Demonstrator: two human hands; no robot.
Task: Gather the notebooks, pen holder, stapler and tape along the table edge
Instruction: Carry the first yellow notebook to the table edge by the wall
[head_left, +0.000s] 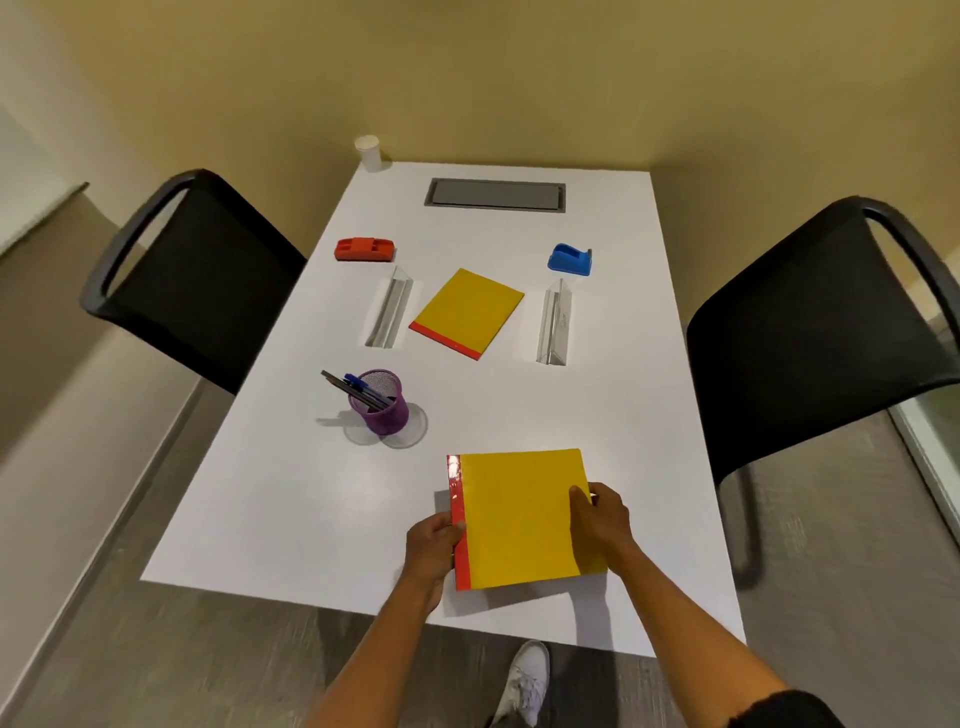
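A yellow notebook with a red spine (519, 514) sits near the front edge of the white table (291, 509). My left hand (431, 545) grips its red spine side and my right hand (602, 519) grips its right edge, thumb on the cover. A second yellow notebook (467, 312) lies tilted at the table's middle. The purple mesh pen holder (382, 405) with pens stands left of centre. The red stapler (363, 249) is at the far left, and the blue tape dispenser (570, 260) is at the far right.
Two clear acrylic sign stands (389, 312) (555, 322) flank the middle notebook. A grey cable hatch (494, 194) and a white paper cup (369, 151) are at the far end. Black chairs (197, 270) (810, 332) stand on both sides.
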